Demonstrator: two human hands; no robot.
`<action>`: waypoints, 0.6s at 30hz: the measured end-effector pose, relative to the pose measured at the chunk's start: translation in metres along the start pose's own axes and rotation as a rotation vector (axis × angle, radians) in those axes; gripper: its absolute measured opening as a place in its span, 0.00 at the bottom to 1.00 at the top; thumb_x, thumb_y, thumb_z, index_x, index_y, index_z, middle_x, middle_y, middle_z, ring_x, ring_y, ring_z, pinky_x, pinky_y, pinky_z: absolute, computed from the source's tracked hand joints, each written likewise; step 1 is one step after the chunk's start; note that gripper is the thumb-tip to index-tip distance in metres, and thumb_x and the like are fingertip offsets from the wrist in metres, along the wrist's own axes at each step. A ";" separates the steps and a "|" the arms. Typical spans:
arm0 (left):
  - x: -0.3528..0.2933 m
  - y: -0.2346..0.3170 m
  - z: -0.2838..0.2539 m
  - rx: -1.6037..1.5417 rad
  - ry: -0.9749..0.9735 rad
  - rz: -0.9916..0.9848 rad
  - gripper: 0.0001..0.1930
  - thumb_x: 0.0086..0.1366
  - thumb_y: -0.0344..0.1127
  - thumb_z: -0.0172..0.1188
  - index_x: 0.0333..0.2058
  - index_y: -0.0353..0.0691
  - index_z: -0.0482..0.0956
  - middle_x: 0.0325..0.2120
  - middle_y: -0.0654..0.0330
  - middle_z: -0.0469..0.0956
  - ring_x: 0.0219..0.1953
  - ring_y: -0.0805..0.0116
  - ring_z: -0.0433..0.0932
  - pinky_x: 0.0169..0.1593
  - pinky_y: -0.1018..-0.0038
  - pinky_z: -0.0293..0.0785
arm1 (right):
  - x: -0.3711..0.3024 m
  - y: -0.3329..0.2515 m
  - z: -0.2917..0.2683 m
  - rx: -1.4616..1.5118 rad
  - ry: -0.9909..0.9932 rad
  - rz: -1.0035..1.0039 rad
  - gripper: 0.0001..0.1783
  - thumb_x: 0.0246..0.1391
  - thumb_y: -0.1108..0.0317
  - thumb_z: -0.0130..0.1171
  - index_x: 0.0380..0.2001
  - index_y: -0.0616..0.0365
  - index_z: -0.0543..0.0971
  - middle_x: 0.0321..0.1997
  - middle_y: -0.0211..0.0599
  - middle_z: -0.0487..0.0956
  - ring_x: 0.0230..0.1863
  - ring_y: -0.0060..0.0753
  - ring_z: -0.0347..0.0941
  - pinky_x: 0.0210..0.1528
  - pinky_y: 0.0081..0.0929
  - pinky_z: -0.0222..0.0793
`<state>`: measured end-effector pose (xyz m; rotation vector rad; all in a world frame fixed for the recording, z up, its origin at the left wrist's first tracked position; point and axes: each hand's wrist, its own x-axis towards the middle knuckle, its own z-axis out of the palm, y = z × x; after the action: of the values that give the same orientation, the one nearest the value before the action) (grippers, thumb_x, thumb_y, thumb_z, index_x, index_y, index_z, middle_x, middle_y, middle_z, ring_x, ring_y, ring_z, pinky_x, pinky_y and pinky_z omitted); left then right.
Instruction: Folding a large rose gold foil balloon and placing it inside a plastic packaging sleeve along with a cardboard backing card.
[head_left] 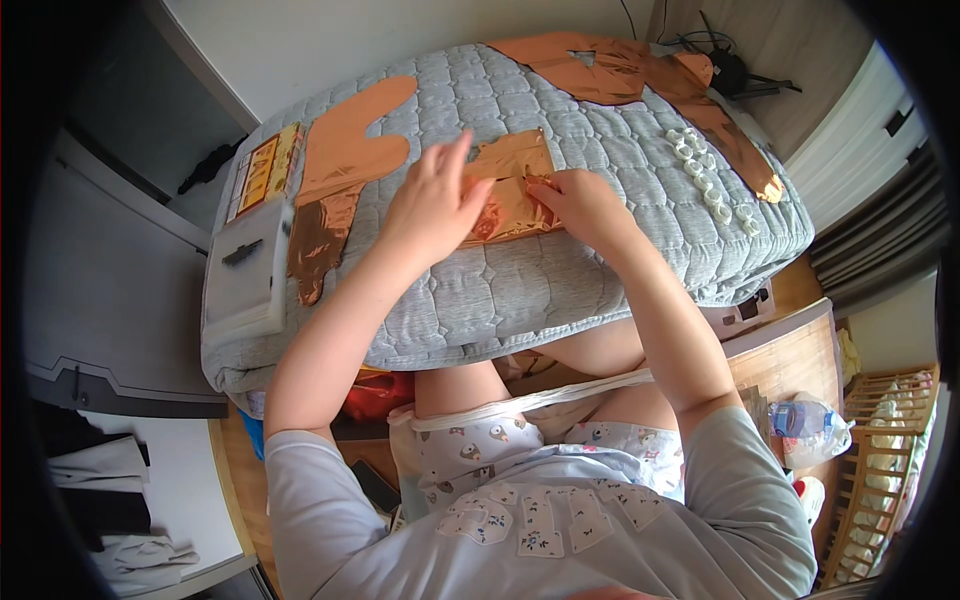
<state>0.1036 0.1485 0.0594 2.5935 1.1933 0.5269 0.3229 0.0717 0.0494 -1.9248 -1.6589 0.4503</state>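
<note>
On the grey quilted mattress in front of me lies a folded, shiny rose-gold foil piece (515, 155), perhaps a flat foil balloon. My right hand (585, 205) pinches its right side between thumb and fingers. Over the left side of the foil, my left hand (435, 195) is open, fingers raised and thumb apart, holding nothing. A larger flat rose-gold foil shape (355, 135) with rounded lobes spreads out left of my left hand. Another long foil shape (600, 75) stretches along the far right edge.
Several small white coils (705, 175) lie in rows on the mattress (480, 290) at the right. At its left edge are a yellow-and-red printed packet (265, 175) and a whitish flat case (245, 275) with a dark item. A water bottle (800, 418) stands near a wooden crib (880, 450).
</note>
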 end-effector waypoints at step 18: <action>0.015 -0.010 0.047 0.185 -0.160 0.274 0.48 0.71 0.69 0.45 0.76 0.44 0.43 0.77 0.53 0.46 0.79 0.52 0.42 0.77 0.51 0.40 | -0.028 0.014 -0.031 0.233 -0.059 0.022 0.21 0.58 0.66 0.67 0.53 0.61 0.80 0.32 0.34 0.84 0.33 0.21 0.77 0.36 0.22 0.71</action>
<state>0.1256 0.1634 0.0161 2.9138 0.8796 0.2608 0.3471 0.0371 0.0620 -1.7751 -1.5476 0.6833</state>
